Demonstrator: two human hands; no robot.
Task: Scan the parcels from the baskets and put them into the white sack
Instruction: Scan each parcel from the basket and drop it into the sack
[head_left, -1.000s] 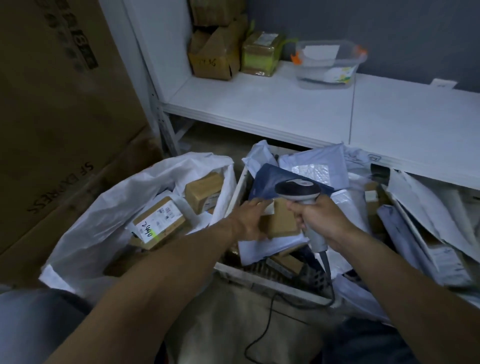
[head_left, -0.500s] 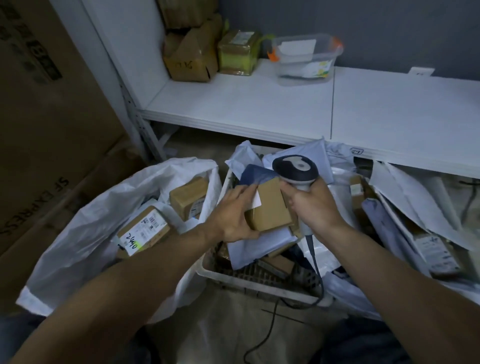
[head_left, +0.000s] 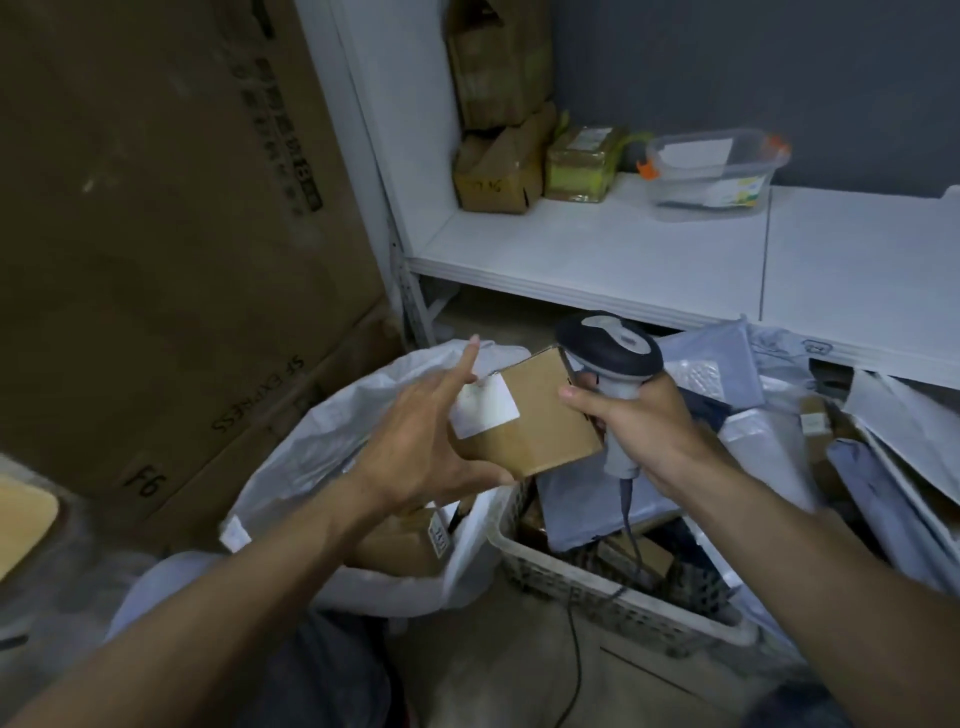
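In the head view, the left hand (head_left: 415, 447) is gripping a small labelled cardboard parcel (head_left: 540, 415) at frame centre, above the white sack (head_left: 311, 447). The right hand (head_left: 654, 431) is clenching a barcode scanner (head_left: 610, 353), thumb touching the parcel, over the basket (head_left: 597, 597) at lower right.

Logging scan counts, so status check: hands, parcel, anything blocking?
Left hand holds small brown box, white label showing. Right hand grips scanner, head beside the box. White sack open below, nothing blocking.
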